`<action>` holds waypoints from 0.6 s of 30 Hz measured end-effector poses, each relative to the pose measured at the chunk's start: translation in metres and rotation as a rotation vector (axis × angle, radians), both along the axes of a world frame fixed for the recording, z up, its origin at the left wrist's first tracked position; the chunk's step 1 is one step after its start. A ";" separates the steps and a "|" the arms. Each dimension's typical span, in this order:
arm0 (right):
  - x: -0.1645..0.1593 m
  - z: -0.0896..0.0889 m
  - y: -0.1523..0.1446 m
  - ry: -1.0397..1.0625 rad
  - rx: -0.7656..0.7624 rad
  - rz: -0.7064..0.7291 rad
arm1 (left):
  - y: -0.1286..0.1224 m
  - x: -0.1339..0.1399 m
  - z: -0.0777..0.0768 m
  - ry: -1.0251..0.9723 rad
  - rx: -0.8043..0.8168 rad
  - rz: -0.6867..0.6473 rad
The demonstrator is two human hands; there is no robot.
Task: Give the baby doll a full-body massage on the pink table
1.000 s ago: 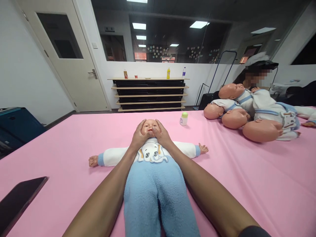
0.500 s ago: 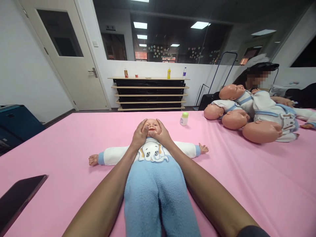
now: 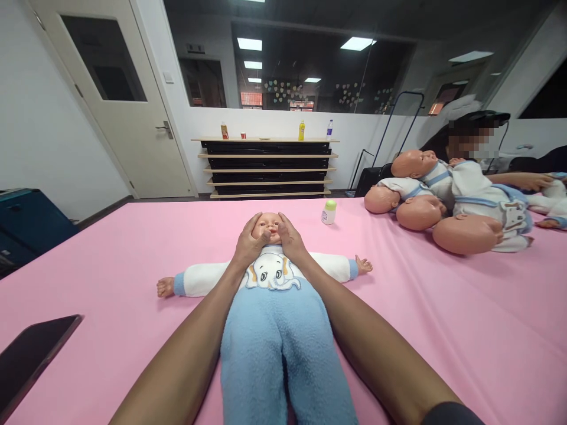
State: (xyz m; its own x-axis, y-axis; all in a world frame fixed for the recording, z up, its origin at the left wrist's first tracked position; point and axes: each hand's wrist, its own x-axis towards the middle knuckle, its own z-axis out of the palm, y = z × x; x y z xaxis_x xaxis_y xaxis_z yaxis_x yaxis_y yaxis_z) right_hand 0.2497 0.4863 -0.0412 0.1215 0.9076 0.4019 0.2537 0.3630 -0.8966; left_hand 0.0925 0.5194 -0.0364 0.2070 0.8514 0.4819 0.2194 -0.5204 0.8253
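A baby doll (image 3: 275, 319) in a white top with an elephant face and fuzzy blue trousers lies on its back, arms stretched out sideways. My left hand (image 3: 249, 241) cups the left side of its head, fingers along the temple and thumb by the mouth. On the other side, my right hand (image 3: 290, 237) holds the cheek, its thumb pointing up beside the mouth. Between my palms the doll's face (image 3: 269, 223) shows in part. Beyond the doll, to the right, stands a small white bottle with a green cap (image 3: 329, 212).
Several more dolls (image 3: 467, 235) are piled on the pink-covered table (image 3: 425, 319) at the right, with a person (image 3: 465, 139) behind them. A dark phone (image 3: 35, 360) lies at the left. Past the table stands a shelf (image 3: 268, 154) with bottles.
My right thumb has moved from across the chin up to the cheek. My left thumb has turned inward toward the mouth. The other person's hand has moved at the right.
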 end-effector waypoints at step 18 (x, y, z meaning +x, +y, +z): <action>0.001 0.002 -0.003 -0.031 0.016 0.029 | 0.005 -0.002 -0.004 -0.034 -0.020 -0.052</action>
